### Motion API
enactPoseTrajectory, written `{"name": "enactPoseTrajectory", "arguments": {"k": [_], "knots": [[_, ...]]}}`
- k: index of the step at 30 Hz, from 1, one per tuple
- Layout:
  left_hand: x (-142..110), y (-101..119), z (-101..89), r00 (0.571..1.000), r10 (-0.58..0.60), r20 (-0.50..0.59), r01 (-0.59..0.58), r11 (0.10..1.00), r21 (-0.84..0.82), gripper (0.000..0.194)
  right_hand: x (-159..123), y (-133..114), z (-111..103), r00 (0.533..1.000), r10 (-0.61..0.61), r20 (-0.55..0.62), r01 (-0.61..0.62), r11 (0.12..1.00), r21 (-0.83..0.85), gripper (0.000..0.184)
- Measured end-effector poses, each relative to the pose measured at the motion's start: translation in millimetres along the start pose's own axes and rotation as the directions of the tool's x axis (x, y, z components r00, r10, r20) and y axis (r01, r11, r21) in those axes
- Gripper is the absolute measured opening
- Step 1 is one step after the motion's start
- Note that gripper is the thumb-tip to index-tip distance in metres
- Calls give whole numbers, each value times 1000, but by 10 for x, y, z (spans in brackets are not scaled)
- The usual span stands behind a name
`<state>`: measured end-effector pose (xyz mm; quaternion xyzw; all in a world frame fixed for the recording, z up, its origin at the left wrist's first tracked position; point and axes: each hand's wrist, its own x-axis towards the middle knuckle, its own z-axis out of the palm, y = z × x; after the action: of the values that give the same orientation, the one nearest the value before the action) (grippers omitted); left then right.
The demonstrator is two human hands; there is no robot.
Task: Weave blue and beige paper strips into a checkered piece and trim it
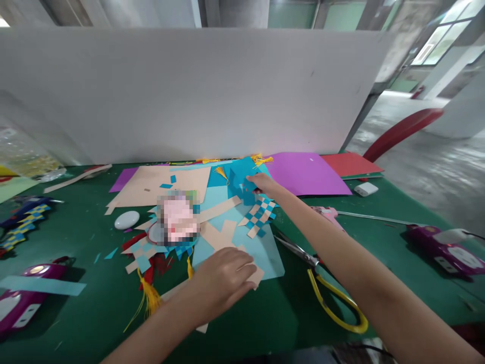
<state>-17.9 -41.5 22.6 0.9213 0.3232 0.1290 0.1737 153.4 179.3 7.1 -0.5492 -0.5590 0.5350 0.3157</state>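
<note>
My right hand [263, 184] reaches to the back middle of the table. Its fingers are closed on a blue paper piece [248, 194] above a blue sheet. Nearer to me, my left hand [223, 278] is curled around a beige paper strip [257, 275] at the front of the light blue sheet [275, 258]. Its palm side is hidden. Between the hands lie crossed beige strips [223, 232] and a blue-and-beige woven paper piece [259, 217]. Scissors [314, 263] with yellow handles rest beneath my right forearm.
Purple glue guns lie at the left [38, 273] and right [447, 247]. A pink glue gun [328, 212] is partly behind my right arm. Yellow tassels [151, 298], a white oval object [127, 220] and a purple sheet [306, 174] share the green table. A white panel [189, 96] rises behind.
</note>
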Motion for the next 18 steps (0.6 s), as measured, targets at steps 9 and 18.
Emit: {"name": "enactPoseTrajectory", "arguments": {"k": [9,18], "knots": [[478,-338,-38,804,-590,66,154,99,-983,49,-1216,-13,-44,857,-130,499,98,991,90,35],[429,-240,-12,745,-665,44,-41,-111,-993,26,-1664,263,-145,577,4,817,73,996,-57,36]]}}
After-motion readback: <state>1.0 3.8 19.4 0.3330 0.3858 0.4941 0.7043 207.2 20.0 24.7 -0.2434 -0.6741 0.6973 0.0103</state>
